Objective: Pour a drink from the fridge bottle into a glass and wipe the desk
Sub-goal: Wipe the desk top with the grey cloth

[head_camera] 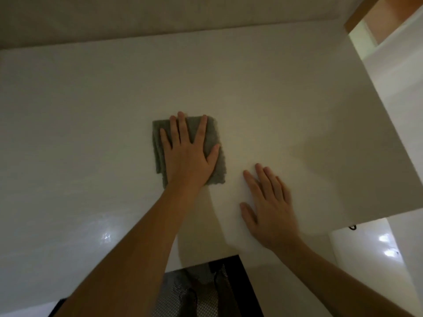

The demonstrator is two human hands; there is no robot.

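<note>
— Grey-green, that folded square of fluffy cloth (160, 143); where on the plain white desk top (91, 99) does it sit?

— Near the middle, a little towards the near edge and well clear of the far edge by the wall. It lies flat, with the left hand (190, 154) spread on top of it.

— Gripping it?

— No. The fingers are straight and fanned, the palm pressing down, the thumb out to the right side of the cloth. Nothing is curled round it. The right hand (267, 204) lies flat on the bare desk just beside the cloth, nearer the near edge, fingers straight, holding nothing.

— How would you expect the cloth to handle?

— Soft, light and limp, I judge. The left side shows stacked folds and the near edge looks ragged, so it can bunch or unfold if pushed from one corner. A broad flat palm over its middle, as now, looks like the best hold for wiping; to lift it, pinching the folded left side should keep the layers together.

— The bottle and glass?

— Neither is in view. A white cabinet (400, 88) stands at the right edge of the desk.
</note>
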